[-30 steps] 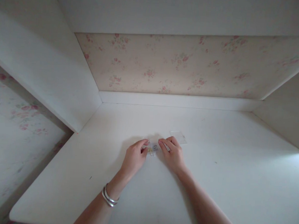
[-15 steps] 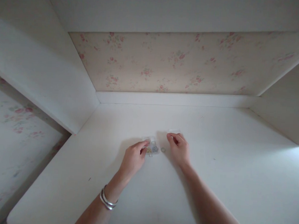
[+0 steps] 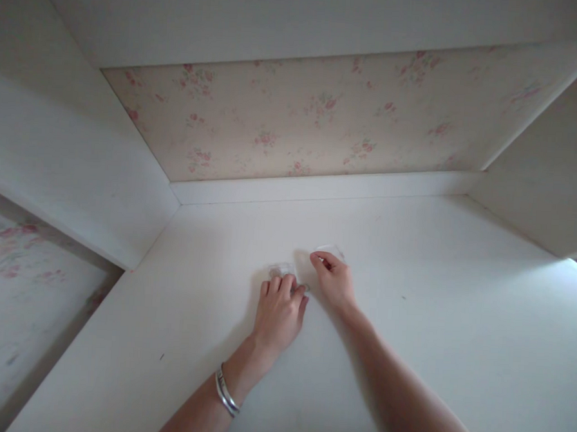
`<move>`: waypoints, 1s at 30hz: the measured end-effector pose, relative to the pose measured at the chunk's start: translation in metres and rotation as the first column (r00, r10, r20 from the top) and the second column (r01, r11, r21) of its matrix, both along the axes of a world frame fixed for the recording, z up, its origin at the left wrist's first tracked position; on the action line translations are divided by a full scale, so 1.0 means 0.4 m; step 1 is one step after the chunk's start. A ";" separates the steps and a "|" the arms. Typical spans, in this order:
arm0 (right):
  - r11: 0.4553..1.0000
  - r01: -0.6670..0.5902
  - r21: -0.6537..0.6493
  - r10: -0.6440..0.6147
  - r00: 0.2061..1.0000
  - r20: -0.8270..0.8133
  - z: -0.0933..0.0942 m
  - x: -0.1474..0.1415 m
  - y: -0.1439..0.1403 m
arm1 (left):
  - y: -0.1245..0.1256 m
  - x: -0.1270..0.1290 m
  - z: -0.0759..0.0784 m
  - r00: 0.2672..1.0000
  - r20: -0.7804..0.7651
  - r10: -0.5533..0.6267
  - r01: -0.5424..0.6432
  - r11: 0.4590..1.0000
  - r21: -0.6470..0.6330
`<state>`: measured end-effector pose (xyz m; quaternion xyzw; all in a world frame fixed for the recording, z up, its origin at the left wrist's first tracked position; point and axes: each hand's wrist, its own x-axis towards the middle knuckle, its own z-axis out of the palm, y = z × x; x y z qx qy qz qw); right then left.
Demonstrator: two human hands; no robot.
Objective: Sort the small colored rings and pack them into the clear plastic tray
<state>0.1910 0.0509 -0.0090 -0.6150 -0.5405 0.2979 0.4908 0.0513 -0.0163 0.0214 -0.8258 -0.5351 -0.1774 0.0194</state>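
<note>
Fingers of my left hand (image 3: 279,312) press flat over the small clear plastic box (image 3: 282,269) on the white desk (image 3: 432,327); at two o'clock, my right hand (image 3: 334,281) pinches its clear lid (image 3: 332,250), which next needs aligning.

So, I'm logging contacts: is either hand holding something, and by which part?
The right hand pinches the clear lid at its near edge. The left hand rests over the small clear box; its grip cannot be told.

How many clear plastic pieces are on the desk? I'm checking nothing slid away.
2. A small clear box lies under the left hand fingertips; a clear lid sits at the right hand fingertips. The hands may hide smaller bits.
</note>
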 end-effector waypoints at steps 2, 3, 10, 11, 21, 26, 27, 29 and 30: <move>1.000 -0.004 -0.001 0.004 1.000 -0.001 0.000 0.000 0.001 | 0.003 0.001 -0.002 1.000 -0.018 -0.001 0.001 1.000 -0.006; 1.000 -0.007 -0.001 0.007 1.000 0.002 0.000 0.000 0.001 | 0.003 0.001 -0.003 1.000 -0.022 -0.004 0.004 1.000 -0.009; 0.999 -0.028 0.021 0.028 0.999 0.030 -0.001 0.000 -0.007 | -0.005 0.001 -0.014 0.999 -0.010 -0.043 0.043 0.998 -0.046; 0.999 -0.034 0.024 0.033 0.999 0.036 -0.001 0.000 -0.009 | -0.006 0.001 -0.016 0.998 0.008 -0.057 0.057 0.997 -0.048; 0.912 -0.410 0.009 0.396 0.886 0.241 0.031 0.059 -0.042 | 0.018 -0.040 -0.006 0.959 0.272 0.079 -0.096 0.994 0.050; 0.831 -0.555 -0.051 0.519 0.738 0.431 0.055 0.081 -0.056 | 0.057 -0.068 -0.002 0.959 0.233 0.159 -0.184 0.979 0.091; 0.817 -0.572 -0.066 0.535 0.711 0.457 0.058 0.082 -0.057 | 0.064 -0.069 -0.004 0.959 0.229 0.168 -0.194 0.977 0.093; 0.794 -0.602 -0.087 0.559 0.666 0.494 0.062 0.082 -0.057 | 0.073 -0.070 -0.007 0.960 0.213 0.183 -0.206 0.975 0.090; 0.788 -0.608 -0.094 0.563 0.651 0.508 0.064 0.082 -0.058 | 0.076 -0.068 -0.009 0.962 0.200 0.187 -0.208 0.974 0.088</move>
